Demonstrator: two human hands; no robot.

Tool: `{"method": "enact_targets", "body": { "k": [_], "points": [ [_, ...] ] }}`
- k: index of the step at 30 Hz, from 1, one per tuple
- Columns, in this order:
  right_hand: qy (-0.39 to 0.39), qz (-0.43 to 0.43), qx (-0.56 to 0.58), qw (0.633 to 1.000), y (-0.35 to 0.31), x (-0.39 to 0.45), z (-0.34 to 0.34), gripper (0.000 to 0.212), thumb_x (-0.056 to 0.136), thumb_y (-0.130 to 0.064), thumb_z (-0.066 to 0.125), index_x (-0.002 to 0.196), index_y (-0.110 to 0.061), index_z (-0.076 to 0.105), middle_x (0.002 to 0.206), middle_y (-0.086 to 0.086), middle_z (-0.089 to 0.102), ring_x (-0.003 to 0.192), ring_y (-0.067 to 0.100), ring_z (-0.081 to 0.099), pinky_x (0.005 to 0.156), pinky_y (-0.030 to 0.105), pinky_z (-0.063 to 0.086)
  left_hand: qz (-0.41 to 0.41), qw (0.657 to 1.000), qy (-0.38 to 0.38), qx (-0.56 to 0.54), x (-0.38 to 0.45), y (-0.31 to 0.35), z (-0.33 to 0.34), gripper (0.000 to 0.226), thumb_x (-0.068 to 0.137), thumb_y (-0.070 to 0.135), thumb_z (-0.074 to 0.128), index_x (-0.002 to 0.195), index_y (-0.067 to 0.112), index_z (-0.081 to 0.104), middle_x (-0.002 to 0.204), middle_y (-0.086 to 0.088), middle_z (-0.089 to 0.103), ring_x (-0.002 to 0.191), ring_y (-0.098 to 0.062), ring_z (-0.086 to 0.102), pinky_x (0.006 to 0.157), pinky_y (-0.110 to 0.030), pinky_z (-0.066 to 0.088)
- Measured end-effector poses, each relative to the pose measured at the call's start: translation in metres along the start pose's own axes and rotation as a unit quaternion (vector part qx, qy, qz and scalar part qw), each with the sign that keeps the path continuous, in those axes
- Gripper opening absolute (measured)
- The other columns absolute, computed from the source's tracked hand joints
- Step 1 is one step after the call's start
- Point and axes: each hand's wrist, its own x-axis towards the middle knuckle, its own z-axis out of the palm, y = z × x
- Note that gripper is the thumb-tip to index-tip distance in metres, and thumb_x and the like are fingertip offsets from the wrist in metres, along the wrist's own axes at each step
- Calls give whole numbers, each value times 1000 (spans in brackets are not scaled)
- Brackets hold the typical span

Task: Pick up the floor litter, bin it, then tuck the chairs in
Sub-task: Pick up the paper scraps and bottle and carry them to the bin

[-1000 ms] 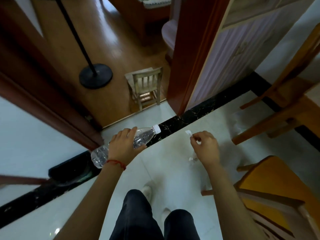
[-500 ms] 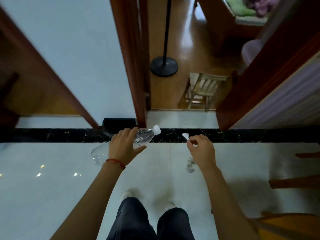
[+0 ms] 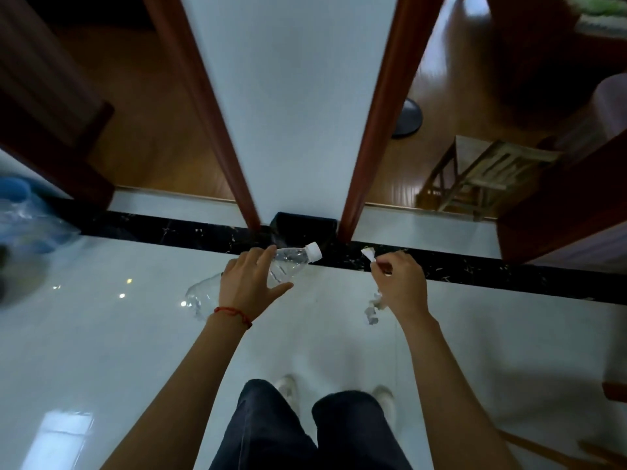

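Item 1, my left hand [image 3: 252,283]: fingers curled over the middle of a clear, empty plastic bottle with a white screw cap [image 3: 288,261]. The bottle lies across my palm, cap end toward the black marble strip [image 3: 475,271] that crosses the white glossy tiled floor [image 3: 101,334], base end toward my left.

Item 2, my right hand [image 3: 400,283]: thumb and forefinger pinch a small white paper scrap [image 3: 368,255]; the other fingers are curled in, and more crumpled pale scraps [image 3: 373,307] show below the hand. Whether those are held or hanging I cannot tell.

Item 3, the floor: no loose litter shows on the tiles around my feet. At the far left edge sits a blurred blue shape with clear plastic [image 3: 20,215]; possibly a lined bin, too smeared to say.

Item 4, chairs: a small pale wooden chair [image 3: 481,178] stands on the brown wooden floor beyond the right doorway. A wooden edge shows at the lower right corner of the view; it may be another chair.

Status, by my judgement: picking up looks largely done, since both hands are loaded. Binning is not yet done. Tucking the chairs in is not yet begun.
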Motion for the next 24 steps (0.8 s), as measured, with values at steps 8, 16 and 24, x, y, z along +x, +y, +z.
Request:
{"method": "enact_targets", "body": {
  "k": [8, 16, 24],
  "points": [
    [-3, 16, -1, 1000, -30, 41, 35, 12, 84, -13, 62, 88, -3, 67, 85, 13, 65, 83, 25, 57, 64, 27, 39, 11, 1000, -13, -3, 47, -45, 4, 71, 66, 41, 79, 121, 5, 53, 106, -20, 63, 93, -37, 59, 79, -45, 49],
    [-34, 30, 10, 999, -27, 123, 74, 12, 85, -14, 62, 87, -3, 67, 83, 13, 63, 81, 23, 55, 64, 25, 38, -1, 999, -33, -8, 125, -64, 26, 72, 63, 40, 81, 119, 4, 54, 104, -20, 64, 90, -37, 61, 78, -46, 50],
    [-69, 56, -1, 996, 7, 181, 127, 11, 84, -12, 63, 87, -2, 66, 83, 12, 65, 82, 24, 57, 64, 30, 44, 0, 996, -83, -19, 188, -93, 81, 74, 61, 39, 82, 119, 2, 54, 102, -21, 64, 86, -39, 62, 75, -49, 51]
  ]
}}
